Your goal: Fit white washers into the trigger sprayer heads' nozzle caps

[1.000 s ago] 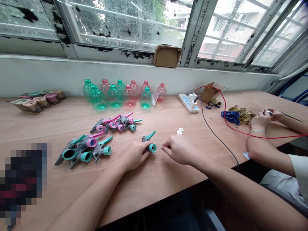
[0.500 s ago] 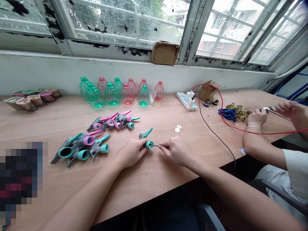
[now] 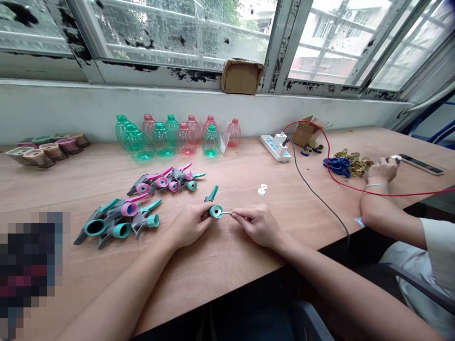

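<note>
My left hand (image 3: 192, 224) is closed around a grey-and-teal trigger spray head (image 3: 216, 211), its round collar turned toward me and to the right. A white ring shows inside the collar. Between the fingertips of my right hand (image 3: 256, 224) is a thin metal pick-like tool (image 3: 227, 213), whose tip reaches the collar's right rim; its far end is hidden in my grip. Small white washers (image 3: 262, 190) lie on the table beyond my right hand. To the left rest several teal spray heads (image 3: 121, 222) and several pink ones (image 3: 167, 180).
Green and pink bottles (image 3: 164, 142) stand along the wall. Plastic containers (image 3: 46, 150) sit at far left. A power strip (image 3: 275, 148) has a red cable (image 3: 341, 181) crossing right. There, a co-worker's hand (image 3: 382, 171) is beside gold and blue parts (image 3: 350, 163) and a phone (image 3: 421, 164).
Both my hands and the spray head have shifted slightly; the white ring in the collar now shows more clearly. The co-worker's other hand has left view, leaving the phone on the table.
</note>
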The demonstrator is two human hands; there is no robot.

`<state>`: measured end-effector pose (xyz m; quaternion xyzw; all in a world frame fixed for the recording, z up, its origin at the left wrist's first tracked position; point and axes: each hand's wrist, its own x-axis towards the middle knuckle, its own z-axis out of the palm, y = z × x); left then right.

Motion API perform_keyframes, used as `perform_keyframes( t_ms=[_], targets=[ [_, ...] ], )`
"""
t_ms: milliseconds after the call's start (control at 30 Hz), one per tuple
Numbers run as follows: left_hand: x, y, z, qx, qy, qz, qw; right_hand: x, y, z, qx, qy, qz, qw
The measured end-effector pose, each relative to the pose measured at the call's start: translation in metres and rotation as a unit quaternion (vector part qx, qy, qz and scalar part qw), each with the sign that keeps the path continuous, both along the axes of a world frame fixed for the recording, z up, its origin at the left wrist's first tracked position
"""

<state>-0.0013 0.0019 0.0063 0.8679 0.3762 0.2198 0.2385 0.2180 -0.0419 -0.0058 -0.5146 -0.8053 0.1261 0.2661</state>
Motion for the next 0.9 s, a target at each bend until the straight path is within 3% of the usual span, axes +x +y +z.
perform_keyframes(
  t_ms=[400, 667, 900],
  targets=[
    [0.0007, -0.0009, 0.0014, -0.043, -0.055, 0.022, 0.997, -0.0091, 0.0043, -0.0044, -0.044, 0.168, -0.001, 0.985],
    [0.0018, -0.0016, 0.0004, -0.02, -0.049, 0.032, 0.998, -0.0076, 0.0028, 0.0039, 0.061, 0.035, -0.016, 0.997],
    [0.0021, -0.0026, 0.0023, -0.033, -0.055, 0.012, 0.998, -0.0104, 0.0065, -0.0027, -0.006, 0.192, 0.027, 0.981]
  ],
)
